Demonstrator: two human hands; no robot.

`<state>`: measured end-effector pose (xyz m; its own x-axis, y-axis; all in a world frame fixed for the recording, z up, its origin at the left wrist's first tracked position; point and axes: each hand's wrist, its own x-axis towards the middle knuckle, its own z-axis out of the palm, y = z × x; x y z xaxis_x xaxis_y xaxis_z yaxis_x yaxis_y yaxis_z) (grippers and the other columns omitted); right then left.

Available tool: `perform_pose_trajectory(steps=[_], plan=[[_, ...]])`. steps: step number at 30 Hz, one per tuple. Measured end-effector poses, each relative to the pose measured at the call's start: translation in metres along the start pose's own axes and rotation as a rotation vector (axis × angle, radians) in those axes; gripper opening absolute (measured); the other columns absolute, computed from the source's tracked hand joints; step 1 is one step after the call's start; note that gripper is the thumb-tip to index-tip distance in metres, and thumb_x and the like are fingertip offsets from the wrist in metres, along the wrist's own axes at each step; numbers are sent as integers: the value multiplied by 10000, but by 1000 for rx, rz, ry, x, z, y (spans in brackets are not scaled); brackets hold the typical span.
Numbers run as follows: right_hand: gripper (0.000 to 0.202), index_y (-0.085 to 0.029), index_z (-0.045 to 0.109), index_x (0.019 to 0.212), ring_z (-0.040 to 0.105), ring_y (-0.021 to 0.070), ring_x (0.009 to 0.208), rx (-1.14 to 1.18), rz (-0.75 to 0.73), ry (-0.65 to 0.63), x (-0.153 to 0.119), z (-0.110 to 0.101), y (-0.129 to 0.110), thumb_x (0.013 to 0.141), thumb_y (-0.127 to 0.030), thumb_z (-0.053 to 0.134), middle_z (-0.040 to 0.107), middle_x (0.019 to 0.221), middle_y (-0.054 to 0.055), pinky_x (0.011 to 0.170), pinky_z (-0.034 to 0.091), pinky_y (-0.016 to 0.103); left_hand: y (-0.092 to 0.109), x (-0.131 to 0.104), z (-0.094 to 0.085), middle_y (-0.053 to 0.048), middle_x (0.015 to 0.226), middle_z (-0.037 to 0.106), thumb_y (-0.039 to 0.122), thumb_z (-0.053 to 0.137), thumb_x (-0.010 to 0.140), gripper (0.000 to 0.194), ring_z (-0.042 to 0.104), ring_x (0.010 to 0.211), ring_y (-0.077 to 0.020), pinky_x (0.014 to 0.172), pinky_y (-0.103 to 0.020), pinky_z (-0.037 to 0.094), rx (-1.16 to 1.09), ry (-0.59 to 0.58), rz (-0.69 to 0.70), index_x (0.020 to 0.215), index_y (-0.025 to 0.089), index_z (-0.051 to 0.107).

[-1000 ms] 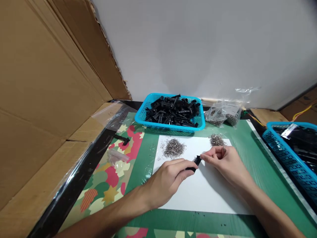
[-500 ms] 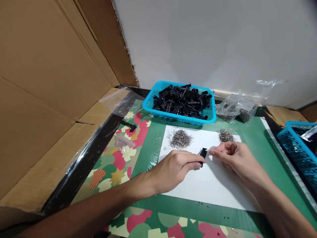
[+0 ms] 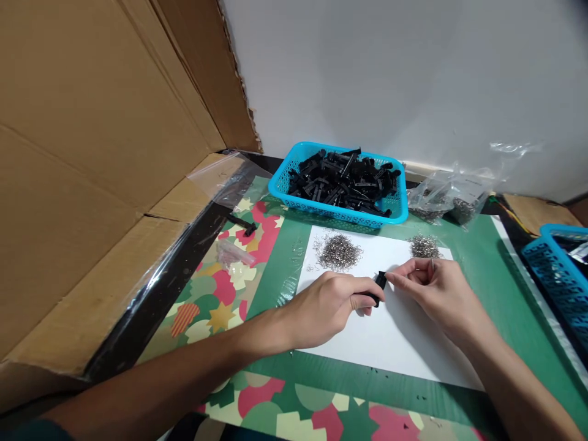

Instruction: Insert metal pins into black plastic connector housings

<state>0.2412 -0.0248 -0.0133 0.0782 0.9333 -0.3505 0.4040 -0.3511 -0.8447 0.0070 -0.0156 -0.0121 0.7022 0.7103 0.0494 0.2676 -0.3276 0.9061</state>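
My left hand (image 3: 328, 309) is closed around a small black plastic part (image 3: 381, 280), whose upper end sticks out past the fingers. My right hand (image 3: 434, 291) is pinched, thumb and forefinger touching or almost touching that upper end. Whatever sits between those fingertips is too small to make out. Both hands are above a white sheet (image 3: 340, 343). Beyond my left hand lies a pile of small, shiny metal pieces (image 3: 340, 252). A second metal pile (image 3: 423, 246) lies just behind my right hand.
A blue basket (image 3: 340, 212) full of black plastic parts (image 3: 342, 177) stands at the back. Clear bags (image 3: 462, 205) with small dark contents lie beside it. Another blue basket (image 3: 554, 269) is at the right. One black part (image 3: 241, 224) rests on the patterned paper, near a small plastic bag (image 3: 234, 251).
My right fingertips have moved in to the upper end of the black part, closing the gap. The part has turned slightly in my left hand. The camera view has shifted a little.
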Motion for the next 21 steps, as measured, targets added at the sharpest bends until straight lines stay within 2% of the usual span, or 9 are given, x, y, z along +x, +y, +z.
perform_pose_trajectory(steps=[5, 13, 21], plan=[[498, -148, 758, 780, 348, 105, 475, -91, -70, 44, -1, -1, 0, 723, -640, 804, 551, 529, 12, 440, 214, 256, 0, 0, 0, -54, 947, 807, 88, 521, 1034, 299, 744, 914, -179, 829, -273, 535, 10, -11, 14, 1202, 168, 755], [484, -164, 753, 716, 339, 110, 476, -151, -113, -2, 1, -6, 2, 720, -644, 815, 571, 517, 27, 443, 206, 266, -5, 0, 4, -79, 987, 811, 100, 584, 1018, 274, 734, 913, -203, 833, -303, 542, 79, -12, 68, 1213, 156, 769], [506, -169, 760, 714, 317, 109, 470, -155, -171, 76, -2, 0, -1, 729, -673, 803, 423, 486, -27, 429, 186, 271, -6, -1, 4, -84, 984, 812, 88, 567, 1014, 298, 730, 898, -197, 816, -303, 545, 74, -16, 72, 1223, 163, 766]])
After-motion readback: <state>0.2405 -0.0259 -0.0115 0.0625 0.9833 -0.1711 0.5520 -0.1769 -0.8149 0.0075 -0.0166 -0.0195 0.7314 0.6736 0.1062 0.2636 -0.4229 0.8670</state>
